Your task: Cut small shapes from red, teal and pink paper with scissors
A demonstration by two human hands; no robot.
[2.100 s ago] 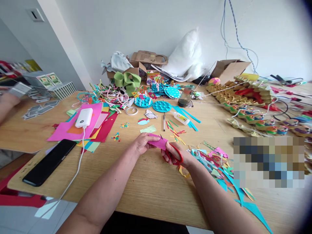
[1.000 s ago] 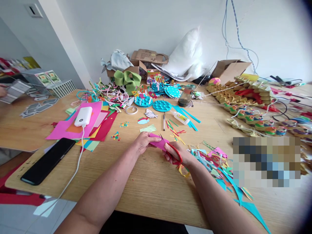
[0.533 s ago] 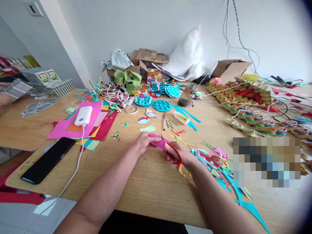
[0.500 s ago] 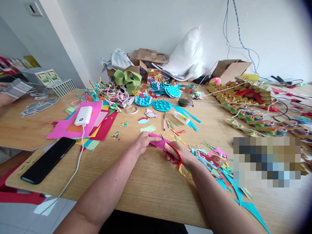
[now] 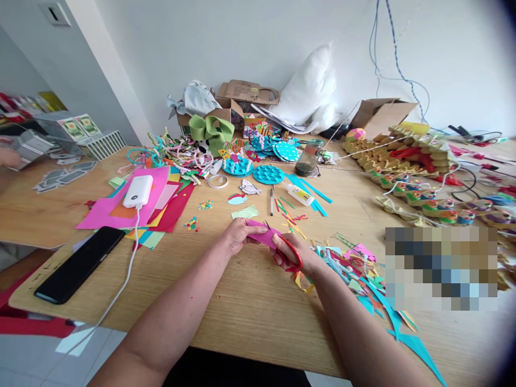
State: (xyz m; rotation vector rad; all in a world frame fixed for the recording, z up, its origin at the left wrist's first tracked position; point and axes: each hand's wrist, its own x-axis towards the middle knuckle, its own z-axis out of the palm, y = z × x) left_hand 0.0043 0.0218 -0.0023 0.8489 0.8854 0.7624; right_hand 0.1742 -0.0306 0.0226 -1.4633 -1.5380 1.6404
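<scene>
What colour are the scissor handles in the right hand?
Red; the scissor handles show best in the head view, in the right hand.

The near table (image 5: 245,317) has free room to pass. Phone (image 5: 78,264) and cable (image 5: 128,274) (it crosses the near edge) block the left, scraps (image 5: 357,285) the right; far of the right hand (image 5: 303,250), pen (image 5: 271,204) and glue (image 5: 300,194).

Down at six o'clock, there's the person's black clothing (image 5: 237,371), a broad, plain-looking dark patch! Round at seven, the left forearm (image 5: 177,317), bare, tapering nicely, one tiny spot (image 5: 192,296) on it. Across at five, the right forearm (image 5: 350,317), bare too, same taper. And at dial centre, left hand (image 5: 238,236) and right hand (image 5: 288,252), both bare!
</scene>
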